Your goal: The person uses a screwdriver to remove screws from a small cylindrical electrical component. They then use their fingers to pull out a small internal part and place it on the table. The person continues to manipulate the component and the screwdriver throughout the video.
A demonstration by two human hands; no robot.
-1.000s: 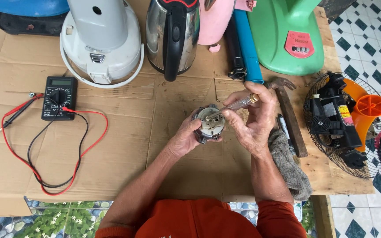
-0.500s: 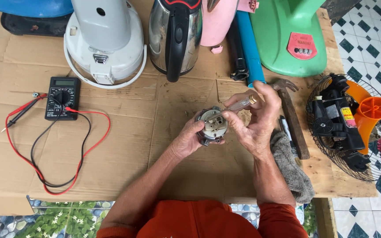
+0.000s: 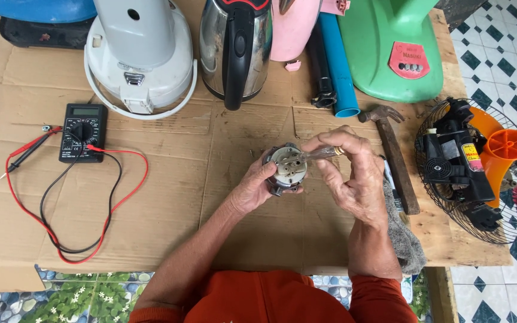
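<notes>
Motor part [image 3: 286, 170]: a small round grey piece, gripped in the left hand [image 3: 254, 190], held above the cardboard-covered tabletop [image 3: 151, 227] near its front edge.
Screwdriver [image 3: 321, 154]: clear-handled, pinched in the right hand [image 3: 354, 179], tip on the part's face.
Change: hardly any since half a second ago; tip kept on the same spot, work judged ongoing.
Surroundings: hammer [image 3: 393, 155] just right; multimeter [image 3: 83, 131] toward the left edge.

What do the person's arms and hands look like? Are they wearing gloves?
No gloves. Both the left hand and right hand are bare, with no rings or watch showing. The forearms are bare too. Orange sleeves are pushed up near the elbows, matching an orange top.
</notes>
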